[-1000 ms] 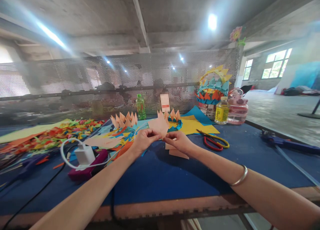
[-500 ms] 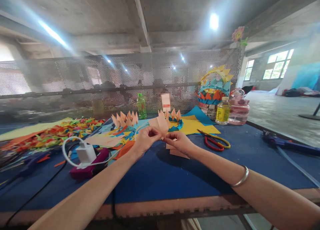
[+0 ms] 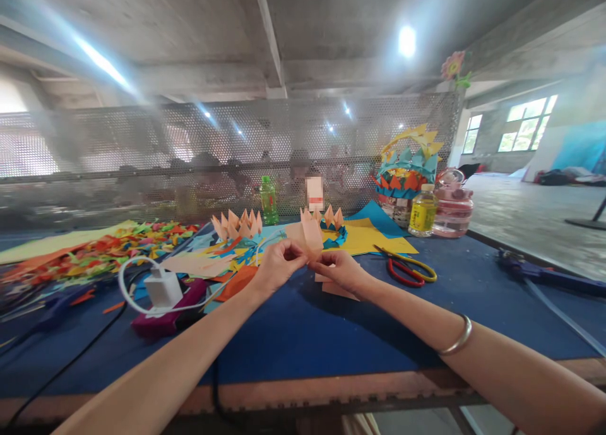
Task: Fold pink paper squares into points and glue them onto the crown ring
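Note:
Between my two hands is a piece of peach paper [image 3: 312, 236], raised above the table and partly folded. My left hand [image 3: 284, 261] pinches its lower edge from the left. Fingertips of my right hand [image 3: 337, 268] pinch the same edge from the right, close to the left fingers. Beneath the right hand lie several loose peach paper pieces [image 3: 339, 290]. Behind the hands stand a ring of peach folded points [image 3: 237, 225] and a blue ring with peach points [image 3: 337, 233], partly hidden by the held paper.
Scissors [image 3: 411, 272] with red and yellow handles lie on the right, near a glue gun [image 3: 549, 272]. A yellow-labelled bottle [image 3: 423, 213], a pink jug [image 3: 453, 209] and a paper basket [image 3: 402, 179] stand behind. Left are a purple power strip [image 3: 189, 299] and paper scraps [image 3: 123, 252].
The held peach paper has turned slightly and stands a little more upright. Both hands keep nearly the same place, and the rest of the table looks unchanged.

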The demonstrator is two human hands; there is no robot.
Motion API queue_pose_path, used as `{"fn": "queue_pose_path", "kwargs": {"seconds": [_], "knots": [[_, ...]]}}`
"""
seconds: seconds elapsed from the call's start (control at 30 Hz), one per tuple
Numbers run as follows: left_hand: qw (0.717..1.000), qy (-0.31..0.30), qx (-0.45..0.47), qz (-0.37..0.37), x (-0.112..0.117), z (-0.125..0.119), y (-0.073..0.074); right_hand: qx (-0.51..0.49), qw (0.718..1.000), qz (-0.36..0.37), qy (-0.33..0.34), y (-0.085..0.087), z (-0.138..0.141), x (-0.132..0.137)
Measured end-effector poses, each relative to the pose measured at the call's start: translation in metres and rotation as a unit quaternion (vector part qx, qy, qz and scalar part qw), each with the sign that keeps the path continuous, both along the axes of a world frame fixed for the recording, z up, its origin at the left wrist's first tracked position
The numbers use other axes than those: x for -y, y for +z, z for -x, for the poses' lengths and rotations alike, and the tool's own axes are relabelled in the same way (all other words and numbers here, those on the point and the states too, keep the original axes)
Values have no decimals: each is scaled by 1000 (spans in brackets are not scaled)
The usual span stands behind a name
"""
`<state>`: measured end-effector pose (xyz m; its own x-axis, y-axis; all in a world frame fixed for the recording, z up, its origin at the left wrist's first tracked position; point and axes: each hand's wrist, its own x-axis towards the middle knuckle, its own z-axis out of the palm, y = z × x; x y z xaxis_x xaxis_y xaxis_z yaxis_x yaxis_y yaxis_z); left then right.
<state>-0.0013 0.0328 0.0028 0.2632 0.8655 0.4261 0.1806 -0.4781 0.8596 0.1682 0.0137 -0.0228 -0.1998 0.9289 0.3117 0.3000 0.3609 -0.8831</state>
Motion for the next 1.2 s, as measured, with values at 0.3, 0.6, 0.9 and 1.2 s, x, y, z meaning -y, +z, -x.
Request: {"fn": "queue_pose_path", "kwargs": {"seconds": [0.3,0.6,0.9,1.2], "knots": [[1000,-16,14,20,3,-3,1,6,1000,2,-6,1,0,1],[999,-13,22,24,6,-4,2,13,1000,3,-8,1,-1,0],[998,-25,45,35,9,-4,3,17,1000,-9,-12,-1,-1,0],[989,-26,121,83,6,-5,3,15,999,-38,-23,1,-1,0]]}}
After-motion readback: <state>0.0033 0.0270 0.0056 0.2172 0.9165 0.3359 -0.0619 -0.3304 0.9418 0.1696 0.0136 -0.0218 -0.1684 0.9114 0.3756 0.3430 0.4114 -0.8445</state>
